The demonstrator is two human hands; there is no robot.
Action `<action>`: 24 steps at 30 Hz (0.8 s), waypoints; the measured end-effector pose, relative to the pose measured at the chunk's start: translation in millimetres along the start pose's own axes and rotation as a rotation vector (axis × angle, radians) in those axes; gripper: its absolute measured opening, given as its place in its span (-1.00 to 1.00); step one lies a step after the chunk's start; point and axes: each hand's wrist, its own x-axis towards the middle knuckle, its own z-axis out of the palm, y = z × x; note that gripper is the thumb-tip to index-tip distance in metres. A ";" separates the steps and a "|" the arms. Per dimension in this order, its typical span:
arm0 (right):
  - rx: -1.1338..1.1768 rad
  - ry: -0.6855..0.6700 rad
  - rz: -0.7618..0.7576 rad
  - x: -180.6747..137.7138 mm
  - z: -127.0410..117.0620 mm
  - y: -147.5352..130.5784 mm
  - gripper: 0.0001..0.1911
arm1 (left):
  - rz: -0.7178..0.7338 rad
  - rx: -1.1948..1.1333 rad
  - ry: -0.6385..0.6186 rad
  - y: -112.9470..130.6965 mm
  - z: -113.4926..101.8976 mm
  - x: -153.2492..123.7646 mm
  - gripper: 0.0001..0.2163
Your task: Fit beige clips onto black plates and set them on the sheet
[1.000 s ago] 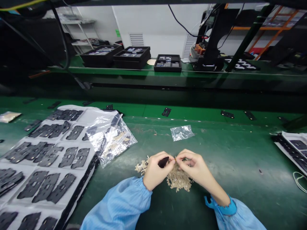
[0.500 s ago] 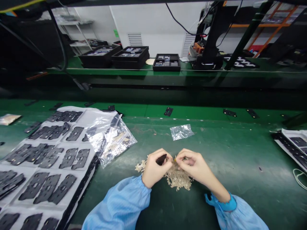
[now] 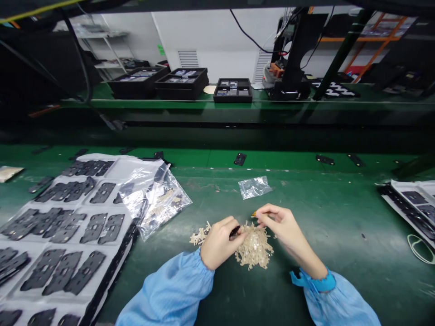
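Note:
My left hand (image 3: 220, 242) is closed around a small black part (image 3: 234, 232), mostly hidden by the fingers; only its dark end shows above the thumb. Thumb and index finger of my right hand (image 3: 277, 219) pinch a tiny amber-yellow piece (image 3: 253, 214), too small to identify. Just below and between the hands, a heap of small beige flat pieces (image 3: 254, 249) lies on the green bench (image 3: 224, 299). More beige pieces (image 3: 199, 236) are scattered left of my left hand, partly covered by it.
At left, a pale compartmented tray (image 3: 34, 244) carries many black plates (image 3: 84, 271). A clear zip bag (image 3: 166, 203) of beige pieces overlaps its corner. Ahead lies a small clear bag (image 3: 254, 187). Black boxes (image 3: 181, 83) stand on the rear shelf; another tray (image 3: 401, 208) is at right.
My right hand has moved up and away from my left hand, with the amber piece between its fingertips. My left hand has turned slightly downward over the heap, still holding the black part.

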 end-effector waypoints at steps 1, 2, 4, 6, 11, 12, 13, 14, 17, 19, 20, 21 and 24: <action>-0.006 0.001 0.007 0.1 1.0 -0.2 -0.77 | -0.005 -0.005 -0.002 0.3 -0.8 0.3 -0.89; -0.011 0.003 0.013 0.2 1.9 -0.1 -0.77 | -0.010 -0.017 0.000 0.8 -1.6 0.5 -0.93; -0.017 0.009 0.021 0.2 4.1 0.6 -0.77 | -0.017 -0.059 0.019 2.9 -2.7 0.6 -0.97; -0.026 0.012 0.017 -0.3 7.0 2.5 -0.79 | -0.013 -0.117 0.067 5.9 -2.6 0.0 -0.92; -0.048 0.001 0.000 -3.5 16.4 10.3 -0.86 | 0.064 -0.234 0.282 11.1 2.5 -3.3 -0.89; -0.047 -0.005 -0.003 -4.2 17.7 11.9 -0.87 | 0.081 -0.237 0.302 11.0 3.9 -3.9 -0.88; -0.046 -0.010 -0.009 -4.9 18.6 13.4 -0.87 | 0.098 -0.235 0.309 10.6 5.2 -4.4 -0.87; -0.047 -0.018 -0.017 -5.6 19.2 14.7 -0.88 | 0.113 -0.232 0.310 9.9 6.3 -4.8 -0.86; -0.069 -0.039 -0.046 -7.5 19.9 16.6 -0.87 | 0.137 -0.228 0.307 7.8 8.7 -5.8 -0.84; -0.088 -0.031 -0.072 -8.9 20.8 16.8 -0.86 | 0.135 -0.232 0.311 7.0 9.8 -6.4 -0.83; -0.093 -0.023 -0.087 -9.7 21.5 16.8 -0.86 | 0.131 -0.235 0.315 6.9 10.3 -6.6 -0.82; -0.090 -0.014 -0.103 -10.5 22.4 16.8 -0.85 | 0.126 -0.239 0.318 6.9 10.6 -6.6 -0.81; -0.033 -0.015 -0.114 -12.2 25.0 15.8 -0.84 | 0.098 -0.264 0.319 6.7 9.8 -4.7 -0.77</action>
